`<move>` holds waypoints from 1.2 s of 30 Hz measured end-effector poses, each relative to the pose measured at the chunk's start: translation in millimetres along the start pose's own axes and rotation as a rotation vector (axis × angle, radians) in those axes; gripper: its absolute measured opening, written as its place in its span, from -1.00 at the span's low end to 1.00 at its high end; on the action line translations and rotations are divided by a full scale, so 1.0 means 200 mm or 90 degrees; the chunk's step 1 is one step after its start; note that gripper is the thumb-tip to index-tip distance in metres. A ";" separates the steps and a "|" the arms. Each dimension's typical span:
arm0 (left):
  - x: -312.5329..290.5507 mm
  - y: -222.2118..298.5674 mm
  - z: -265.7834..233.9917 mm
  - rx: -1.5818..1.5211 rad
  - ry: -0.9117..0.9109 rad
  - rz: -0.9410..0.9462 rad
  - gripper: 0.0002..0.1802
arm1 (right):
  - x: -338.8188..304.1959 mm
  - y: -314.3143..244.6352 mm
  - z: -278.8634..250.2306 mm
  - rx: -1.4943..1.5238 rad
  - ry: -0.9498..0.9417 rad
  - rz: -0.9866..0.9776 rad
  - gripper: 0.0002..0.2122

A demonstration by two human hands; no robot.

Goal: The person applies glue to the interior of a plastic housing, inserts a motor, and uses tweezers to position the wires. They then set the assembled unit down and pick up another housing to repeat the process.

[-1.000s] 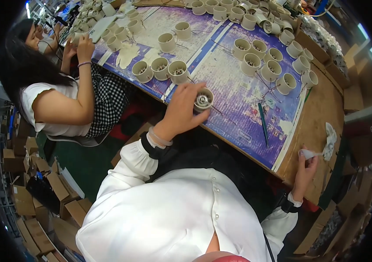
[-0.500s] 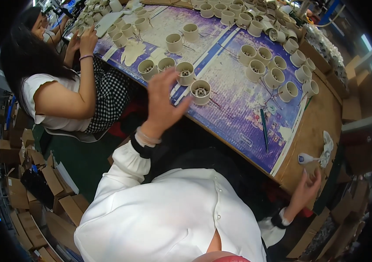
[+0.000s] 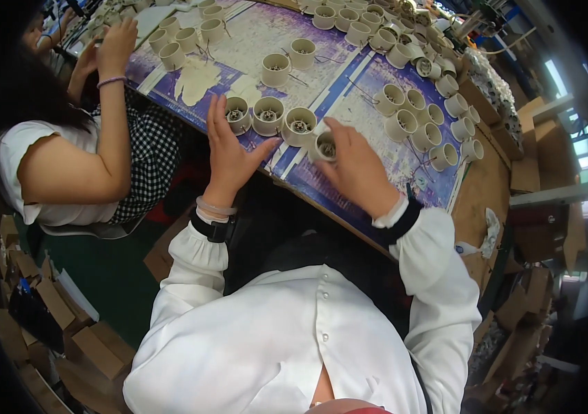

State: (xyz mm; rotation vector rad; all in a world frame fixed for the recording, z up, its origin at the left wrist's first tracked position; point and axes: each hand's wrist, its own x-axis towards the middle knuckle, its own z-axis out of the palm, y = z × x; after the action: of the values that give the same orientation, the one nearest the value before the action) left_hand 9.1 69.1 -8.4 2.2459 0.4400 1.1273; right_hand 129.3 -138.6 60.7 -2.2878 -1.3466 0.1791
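Note:
A row of short cream cup-shaped housings, with metal parts inside, stands along the table's near edge. My right hand [image 3: 357, 165] comes over the end of this row and has thumb and fingers around the rightmost cream housing [image 3: 326, 147]. At the left end, my left hand [image 3: 233, 155] is open, fingers stretched up beside the leftmost housing [image 3: 237, 116] and thumb pointing right; whether it touches I cannot tell. Between my hands stand a middle housing [image 3: 268, 116] and another housing [image 3: 300, 127], both upright.
More housings with thin wires [image 3: 401, 124] stand on the worn purple mat [image 3: 308, 93], with a heap [image 3: 418, 45] at the back right. To the left a co-worker [image 3: 66, 159] sits with raised hands. A small white bottle [image 3: 466, 248] and a crumpled cloth [image 3: 492, 231] lie at right.
My right hand has come from the table's right corner to the rightmost housing of the row and grips it. My left hand has moved from over the row to its left end.

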 end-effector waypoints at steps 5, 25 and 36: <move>0.04 0.05 0.02 0.014 -0.031 0.011 0.23 | 0.30 0.27 -0.02 -0.038 0.022 -0.033 -0.27; 0.23 -0.12 0.04 0.110 -0.069 -0.049 0.21 | 0.88 0.39 0.05 0.027 -0.079 -0.043 0.10; 0.37 -0.27 -0.04 0.182 -0.018 -0.067 0.07 | 1.29 0.16 0.27 0.071 -0.093 -0.154 0.02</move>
State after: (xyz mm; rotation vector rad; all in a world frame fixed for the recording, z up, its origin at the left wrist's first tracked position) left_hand 43.9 152.6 6.5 2.4453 0.7397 1.0312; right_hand 268.0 85.7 31.1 -2.0325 -1.6308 0.3366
